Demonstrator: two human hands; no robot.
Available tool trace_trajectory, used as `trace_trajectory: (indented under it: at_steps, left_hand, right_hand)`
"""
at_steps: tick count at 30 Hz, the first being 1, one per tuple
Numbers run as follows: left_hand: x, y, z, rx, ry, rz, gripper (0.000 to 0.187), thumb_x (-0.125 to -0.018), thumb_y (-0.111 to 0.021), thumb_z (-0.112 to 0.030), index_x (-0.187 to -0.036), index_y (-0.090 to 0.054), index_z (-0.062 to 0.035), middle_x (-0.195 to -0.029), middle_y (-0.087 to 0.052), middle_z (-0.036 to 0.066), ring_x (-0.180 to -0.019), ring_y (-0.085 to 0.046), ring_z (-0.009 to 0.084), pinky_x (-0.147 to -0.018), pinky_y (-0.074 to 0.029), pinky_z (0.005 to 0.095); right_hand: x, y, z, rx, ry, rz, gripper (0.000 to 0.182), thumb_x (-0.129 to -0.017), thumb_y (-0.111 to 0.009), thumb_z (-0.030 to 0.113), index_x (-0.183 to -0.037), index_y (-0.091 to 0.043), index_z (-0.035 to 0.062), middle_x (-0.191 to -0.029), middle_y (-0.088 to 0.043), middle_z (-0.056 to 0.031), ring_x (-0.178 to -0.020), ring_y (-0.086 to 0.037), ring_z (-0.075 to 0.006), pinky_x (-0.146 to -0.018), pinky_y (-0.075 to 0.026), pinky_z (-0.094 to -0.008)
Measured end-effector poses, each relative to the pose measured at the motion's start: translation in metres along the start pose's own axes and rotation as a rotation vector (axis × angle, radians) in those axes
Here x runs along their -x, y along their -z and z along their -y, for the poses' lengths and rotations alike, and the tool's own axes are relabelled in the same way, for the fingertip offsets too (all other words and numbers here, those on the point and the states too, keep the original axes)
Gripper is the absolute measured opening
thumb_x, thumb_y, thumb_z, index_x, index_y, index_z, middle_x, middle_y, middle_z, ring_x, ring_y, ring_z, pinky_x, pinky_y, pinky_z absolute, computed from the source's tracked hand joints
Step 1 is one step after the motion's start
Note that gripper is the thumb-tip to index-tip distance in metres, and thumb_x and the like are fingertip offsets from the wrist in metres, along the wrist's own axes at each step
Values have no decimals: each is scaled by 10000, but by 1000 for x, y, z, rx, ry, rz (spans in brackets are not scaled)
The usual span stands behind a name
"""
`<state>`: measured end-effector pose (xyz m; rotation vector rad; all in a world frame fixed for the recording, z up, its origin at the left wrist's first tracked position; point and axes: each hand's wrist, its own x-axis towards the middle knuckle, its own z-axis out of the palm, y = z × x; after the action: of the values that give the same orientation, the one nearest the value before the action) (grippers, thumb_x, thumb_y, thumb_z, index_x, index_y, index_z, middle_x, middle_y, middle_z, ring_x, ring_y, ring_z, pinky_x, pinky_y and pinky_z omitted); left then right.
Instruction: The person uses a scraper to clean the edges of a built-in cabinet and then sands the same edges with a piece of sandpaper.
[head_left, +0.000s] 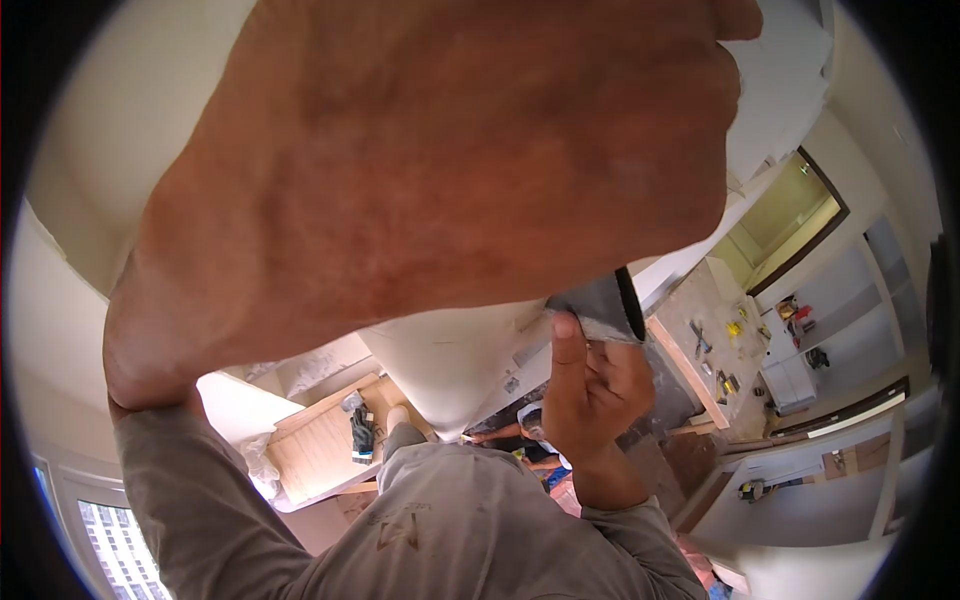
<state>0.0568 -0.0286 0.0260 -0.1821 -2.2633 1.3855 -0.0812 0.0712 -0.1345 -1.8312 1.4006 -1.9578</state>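
Observation:
My left hand (pixel 480 150) fills the top of the view, very close, its back toward me. Its fingers are mostly out of sight, so what they hold, if anything, is hidden. Lower down, my right hand (pixel 597 395) is raised with the thumb pressed against a dark grey, curved sheet-like piece (pixel 600 308) with a black edge; its exact kind does not show. Part of that piece disappears behind my left hand. A smooth cream-white surface (pixel 450 360) lies below my left forearm, narrowing downward.
A wooden board platform (pixel 320 440) at lower left carries a dark work glove (pixel 361 432). Below, a person (pixel 535 425) is partly visible. At right, a dusty worktable (pixel 695 330) holds several tools, near white shelving (pixel 830 510). A window (pixel 120 540) is at lower left.

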Motion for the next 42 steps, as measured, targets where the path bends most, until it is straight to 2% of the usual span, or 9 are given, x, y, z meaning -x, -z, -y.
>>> trace_trajectory:
  at_steps: [4,10,16,24,33,36,40,42]
  left_hand:
    - [8,0,1,-10,3,-6,292,-939,-502,-315,-1124,-671,-164,-1217,-647,26,-1303,-498,274,-1179,-238,520]
    - [5,1,2,-18,0,-23,296,-938,-498,-304,-1140,-661,-162,-1232,-636,28,-1310,-489,273,-1179,-236,520]
    - [4,1,6,-11,-1,-33,302,-936,-493,-292,-1157,-652,-160,-1248,-625,30,-1318,-479,272,-1179,-233,521]
    - [3,4,8,-17,2,-50,311,-934,-487,-277,-1178,-640,-158,-1268,-611,32,-1328,-466,272,-1179,-229,521]
    - [2,6,9,-25,12,-55,325,-932,-480,-260,-1203,-625,-155,-1291,-594,35,-1339,-452,271,-1179,-225,521]
    - [2,7,11,-40,20,-51,329,-932,-478,-254,-1211,-621,-154,-1299,-589,36,-1343,-447,271,-1180,-223,522]
    - [1,6,11,-46,31,-61,336,-931,-475,-246,-1222,-615,-152,-1309,-582,38,-1348,-441,270,-1180,-222,522]
    - [5,5,14,-52,44,-53,340,-930,-473,-242,-1227,-611,-152,-1315,-578,38,-1351,-438,270,-1180,-221,522]
  right_hand:
    - [10,1,0,-19,-48,10,408,-940,-594,16,-1307,-502,-137,-1279,-576,-306,-1126,-632,-233,-915,-487,-269]
    - [1,-4,6,12,-53,11,402,-952,-562,-2,-1323,-489,-138,-1269,-585,-303,-1006,-666,-166,-784,-521,-231]
    - [4,3,10,62,-63,19,404,-914,-596,-45,-1300,-516,-134,-1248,-596,-305,-899,-688,-133,-682,-526,-225]
    - [5,11,15,162,-29,58,363,-914,-608,-20,-1255,-556,-130,-1246,-593,-311,-858,-701,-150,-660,-527,-228]
    - [9,8,10,133,-54,4,361,-931,-614,28,-1274,-574,-77,-1217,-626,-276,-674,-623,-51,-567,-464,-198]
    - [6,8,10,145,-35,21,375,-929,-615,25,-1283,-562,-87,-1192,-643,-269,-667,-609,-41,-561,-459,-196]
    - [1,7,22,199,-135,29,392,-930,-612,19,-1299,-544,-94,-1159,-668,-249,-670,-608,-52,-582,-468,-203]
    - [0,5,16,184,-71,21,395,-933,-610,19,-1304,-539,-96,-1131,-683,-233,-677,-609,-63,-600,-475,-208]
